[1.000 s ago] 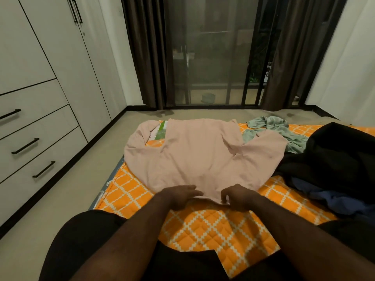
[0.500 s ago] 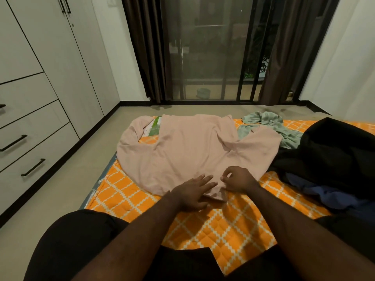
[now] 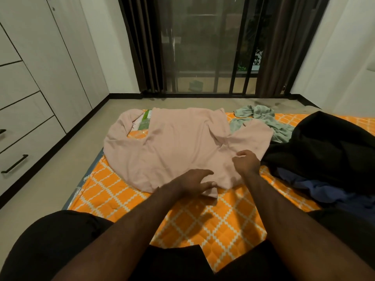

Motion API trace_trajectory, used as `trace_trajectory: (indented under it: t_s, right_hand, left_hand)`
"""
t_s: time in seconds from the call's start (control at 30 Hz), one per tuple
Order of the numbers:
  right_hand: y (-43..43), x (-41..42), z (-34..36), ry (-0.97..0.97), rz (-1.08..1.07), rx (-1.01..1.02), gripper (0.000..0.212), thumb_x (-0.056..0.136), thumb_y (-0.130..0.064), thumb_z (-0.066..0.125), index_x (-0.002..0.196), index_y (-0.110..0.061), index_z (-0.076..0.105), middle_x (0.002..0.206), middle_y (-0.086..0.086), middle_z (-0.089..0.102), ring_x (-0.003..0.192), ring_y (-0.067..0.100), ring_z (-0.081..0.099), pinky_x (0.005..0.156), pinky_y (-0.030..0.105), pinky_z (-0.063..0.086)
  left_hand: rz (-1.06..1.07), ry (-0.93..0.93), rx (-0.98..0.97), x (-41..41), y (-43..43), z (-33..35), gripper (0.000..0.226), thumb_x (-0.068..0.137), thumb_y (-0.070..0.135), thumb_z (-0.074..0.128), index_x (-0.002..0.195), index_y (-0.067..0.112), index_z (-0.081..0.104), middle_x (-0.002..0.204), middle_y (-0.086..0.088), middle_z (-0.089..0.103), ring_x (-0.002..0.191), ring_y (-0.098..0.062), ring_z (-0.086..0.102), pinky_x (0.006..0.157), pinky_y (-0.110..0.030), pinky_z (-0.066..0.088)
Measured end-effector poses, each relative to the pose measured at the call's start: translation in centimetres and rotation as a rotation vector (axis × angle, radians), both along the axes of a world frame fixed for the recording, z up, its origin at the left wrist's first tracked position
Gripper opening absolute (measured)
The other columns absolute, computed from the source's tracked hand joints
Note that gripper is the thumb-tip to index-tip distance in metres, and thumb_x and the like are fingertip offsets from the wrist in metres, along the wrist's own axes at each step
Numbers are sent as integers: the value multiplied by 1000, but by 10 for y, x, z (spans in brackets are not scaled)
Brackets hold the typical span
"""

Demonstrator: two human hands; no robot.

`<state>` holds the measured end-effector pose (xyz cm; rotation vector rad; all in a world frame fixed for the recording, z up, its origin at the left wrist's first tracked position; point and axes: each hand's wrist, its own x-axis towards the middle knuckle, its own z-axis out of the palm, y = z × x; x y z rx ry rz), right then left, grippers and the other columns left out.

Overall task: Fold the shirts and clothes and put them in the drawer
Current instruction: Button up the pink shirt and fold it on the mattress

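Spreading the pink shirt [image 3: 178, 147] flat on the orange mattress [image 3: 213, 216] seems the point of it: a smooth garment folds cleaner. The left hand [image 3: 194, 182] lies on the near hem with fingers [image 3: 205, 173] straight and apart, pinning the cloth so it won't slide. The right hand [image 3: 246, 162] sits farther in, near the right sleeve, fingers curled together on a bit of fabric, I'd guess to tug out a wrinkle. Unfolded clothes wait to the right: a black garment [image 3: 324, 151], a blue one [image 3: 316, 187], a green one [image 3: 263, 120]. The drawers [image 3: 26, 138] stand closed at left.
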<state>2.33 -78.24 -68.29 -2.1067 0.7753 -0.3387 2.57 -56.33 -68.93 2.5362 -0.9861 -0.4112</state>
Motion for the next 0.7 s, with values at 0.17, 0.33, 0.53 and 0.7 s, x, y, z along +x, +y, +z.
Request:
trace_trajectory:
  t_s: [0.17,0.33,0.53,0.7]
  right_hand:
    - [-33,0,0,-52,-412,398,59,73,-31,68,127,-7,62,138,16,58,121,40,58,95,37,49]
    - [-41,6,-10,-72,-449,693,51,82,-12,79,129,3,63,128,14,66,110,34,66,78,34,51]
    - [-37,17,-16,-101,-371,889,31,74,1,76,104,-1,71,95,18,74,81,37,72,76,57,62]
    - [-34,30,-14,-225,-265,959,40,69,4,64,107,-2,70,99,26,73,87,45,72,72,66,59]
  left_hand:
    - [74,43,-189,9,-27,5,57,101,54,51,148,22,48,152,0,51,138,-17,46,112,-31,35]
    - [188,215,-363,20,-56,4,52,100,53,55,145,27,51,147,-2,54,135,-17,51,113,-35,40]
    - [264,315,-476,40,-81,-1,57,93,61,59,140,29,54,139,-2,60,126,-16,57,107,-40,49]
    - [289,364,-526,56,-92,0,50,99,51,58,142,27,53,139,-1,59,122,-15,58,94,-30,53]
